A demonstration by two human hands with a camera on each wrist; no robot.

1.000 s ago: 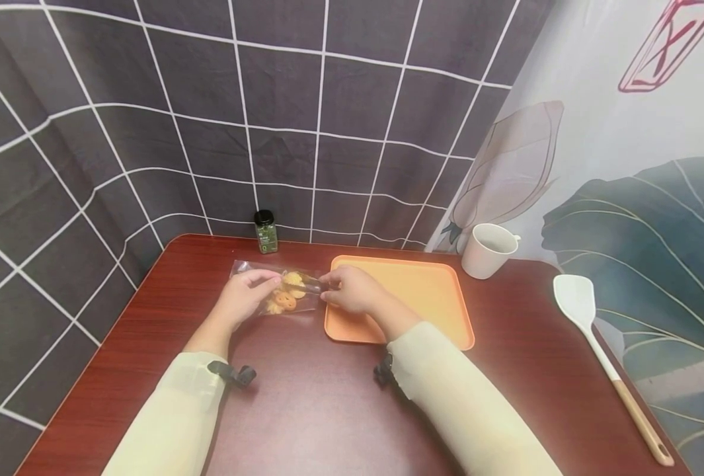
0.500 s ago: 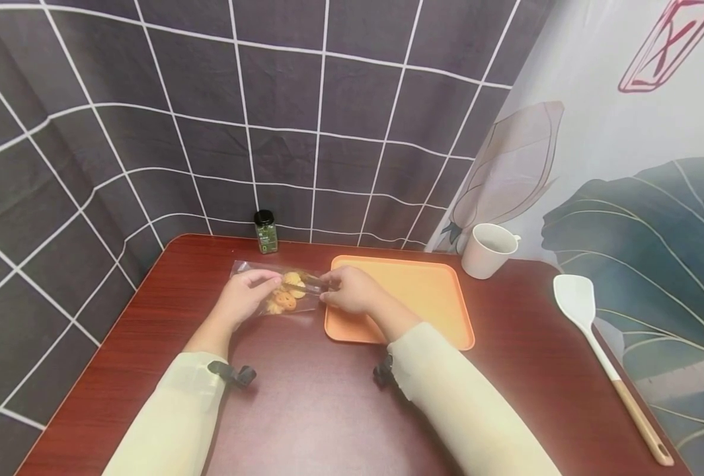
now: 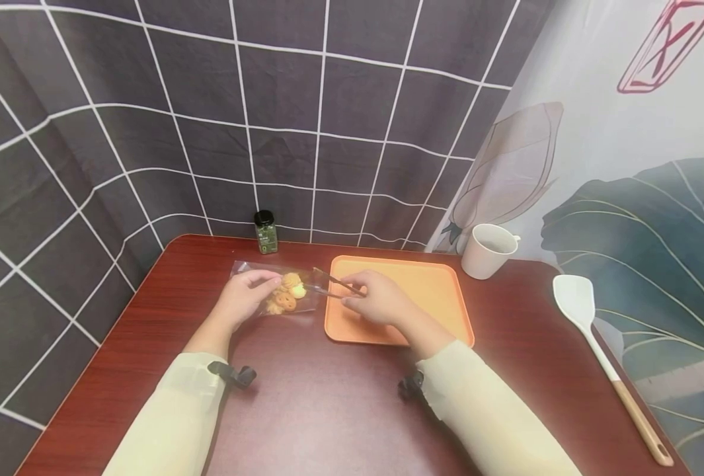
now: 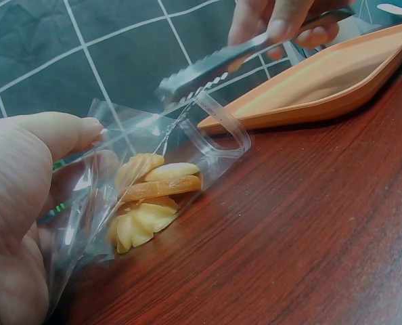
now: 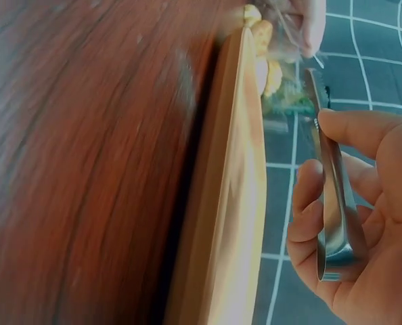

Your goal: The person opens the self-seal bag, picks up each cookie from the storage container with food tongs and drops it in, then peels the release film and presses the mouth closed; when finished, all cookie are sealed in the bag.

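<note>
Left wrist: the left hand (image 4: 15, 196) pinches the clear bag (image 4: 79, 220), the cookies (image 4: 153, 193) inside just beyond its fingertips (image 4: 90, 130); the right hand (image 4: 285, 24) grips tongs (image 4: 218, 62), whose toothed ends might snag the bag.

Both arms reach in from the near side, pale sleeves (image 3: 152, 433) ending short of bare wrists (image 3: 209, 337). Left arm (image 3: 188, 380) slants far and to the right; right arm (image 3: 485, 396) slants far and to the left. Left hand (image 3: 246, 296) in a pinch, thumb (image 4: 69, 132) stretched out toward the right. Its other fingers mostly covered in the left wrist view; probably bent, hard to be sure. Right hand (image 3: 381, 301) faces it from the right, gap between the two. Right-hand fingers (image 5: 306, 183) curled in a grip, palm partly showing in the right wrist view, back of hand uppermost from the head. Right wrist roughly in line with its forearm.
</note>
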